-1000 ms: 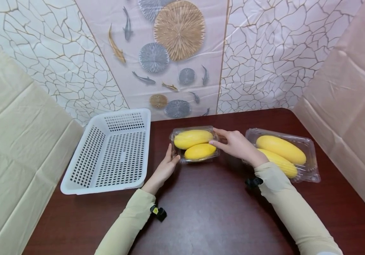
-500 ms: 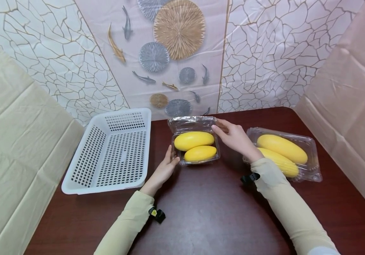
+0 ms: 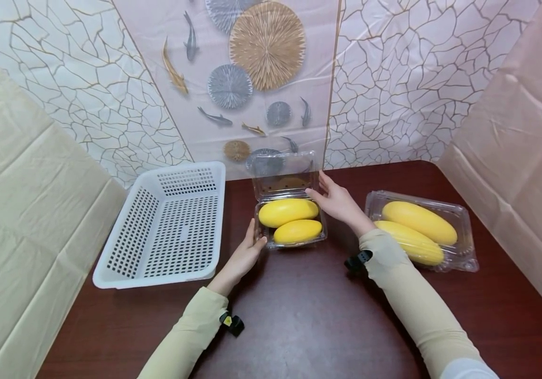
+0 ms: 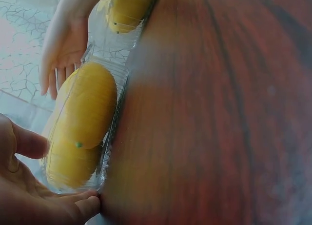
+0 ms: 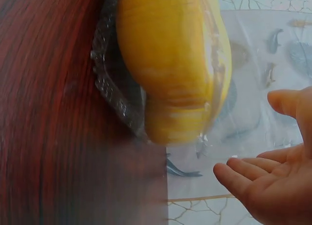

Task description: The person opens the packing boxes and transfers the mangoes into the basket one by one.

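Note:
A clear plastic clamshell box (image 3: 278, 246) with two oval yellow melons (image 3: 294, 231) stands mid-table, its hinged lid (image 3: 282, 176) raised upright at the back. My left hand (image 3: 242, 255) steadies the box at its left side; in the left wrist view the thumb (image 4: 31, 143) and fingers (image 4: 80, 205) are spread over the box's end, around the melons (image 4: 92, 100). At the lid's right edge is my right hand (image 3: 339, 202), fingers extended; in the right wrist view this hand (image 5: 287, 161) has its palm spread beside the box, a small gap from it.
To the right lies a second clear clamshell box (image 3: 462, 221), lid down, holding two longer yellow melons (image 3: 418, 223). On the left sits a white perforated plastic basket (image 3: 220, 210). A patterned cloth wall (image 3: 384, 105) rises behind the dark wooden table (image 3: 294, 316).
The lid of the middle box has swung up and back from lying over the melons to standing upright. My right hand followed it back and slightly left; my left hand stayed at the side.

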The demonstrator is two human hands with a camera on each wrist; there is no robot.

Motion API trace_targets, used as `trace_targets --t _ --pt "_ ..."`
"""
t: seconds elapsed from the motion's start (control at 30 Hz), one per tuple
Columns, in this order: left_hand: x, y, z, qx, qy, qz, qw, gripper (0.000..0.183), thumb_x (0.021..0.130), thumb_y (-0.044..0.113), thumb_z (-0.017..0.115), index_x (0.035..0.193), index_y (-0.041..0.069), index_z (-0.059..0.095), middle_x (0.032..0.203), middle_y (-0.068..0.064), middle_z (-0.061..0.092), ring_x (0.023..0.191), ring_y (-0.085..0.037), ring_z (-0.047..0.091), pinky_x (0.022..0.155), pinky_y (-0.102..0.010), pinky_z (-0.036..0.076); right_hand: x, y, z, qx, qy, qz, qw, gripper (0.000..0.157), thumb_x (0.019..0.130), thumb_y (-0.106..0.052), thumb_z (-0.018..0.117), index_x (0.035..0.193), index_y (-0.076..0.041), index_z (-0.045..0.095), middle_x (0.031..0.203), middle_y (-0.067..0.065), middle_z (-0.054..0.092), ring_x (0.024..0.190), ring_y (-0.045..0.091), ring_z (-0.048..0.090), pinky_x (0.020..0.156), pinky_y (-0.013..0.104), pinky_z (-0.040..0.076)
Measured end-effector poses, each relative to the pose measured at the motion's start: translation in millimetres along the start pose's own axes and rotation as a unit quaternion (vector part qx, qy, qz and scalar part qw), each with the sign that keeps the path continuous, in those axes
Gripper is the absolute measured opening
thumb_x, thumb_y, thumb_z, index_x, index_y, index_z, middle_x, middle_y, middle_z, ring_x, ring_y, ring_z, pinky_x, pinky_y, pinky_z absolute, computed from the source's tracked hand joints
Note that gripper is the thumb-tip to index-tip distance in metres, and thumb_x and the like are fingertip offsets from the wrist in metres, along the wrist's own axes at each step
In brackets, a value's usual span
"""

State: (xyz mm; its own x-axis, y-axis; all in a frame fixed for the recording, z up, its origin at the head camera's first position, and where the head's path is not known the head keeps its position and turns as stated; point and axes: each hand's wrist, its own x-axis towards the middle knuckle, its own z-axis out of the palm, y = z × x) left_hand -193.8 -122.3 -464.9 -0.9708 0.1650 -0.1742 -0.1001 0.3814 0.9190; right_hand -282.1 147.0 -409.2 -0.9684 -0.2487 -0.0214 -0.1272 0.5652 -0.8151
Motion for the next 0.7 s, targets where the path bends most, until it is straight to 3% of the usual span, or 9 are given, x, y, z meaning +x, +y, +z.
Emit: trace_targets --t 0.4,0.7 --pt "-1.7 2.3 -0.1 0.005 -0.001 0.013 0.9999 0.073 0.107 0.023 0.047 0.162 0.008 0.001 0.163 -0.024 0.021 0.149 -0.036 0.024 0.119 -0.048 0.023 13.7 7.5 6.8 -0.057 0.000 -0.001 0.998 0.080 0.103 -0.047 0.052 0.162 -0.008 0.015 0.168 0.008 0.013 0.142 0.037 0.040 0.108 0.051 0.042" --pt "-1.7 2.4 0.7 0.001 0.000 0.017 0.9999 0.073 0.107 0.022 0.046 0.162 0.007 0.000 0.163 -0.025 0.020 0.150 -0.036 0.023 0.120 -0.048 0.022 24.2 13.6 5.5 -0.068 -0.023 0.011 0.997 0.078 0.103 -0.046 0.052 0.161 -0.004 0.018 0.162 0.021 0.026 0.143 0.039 0.036 0.113 0.053 0.034"
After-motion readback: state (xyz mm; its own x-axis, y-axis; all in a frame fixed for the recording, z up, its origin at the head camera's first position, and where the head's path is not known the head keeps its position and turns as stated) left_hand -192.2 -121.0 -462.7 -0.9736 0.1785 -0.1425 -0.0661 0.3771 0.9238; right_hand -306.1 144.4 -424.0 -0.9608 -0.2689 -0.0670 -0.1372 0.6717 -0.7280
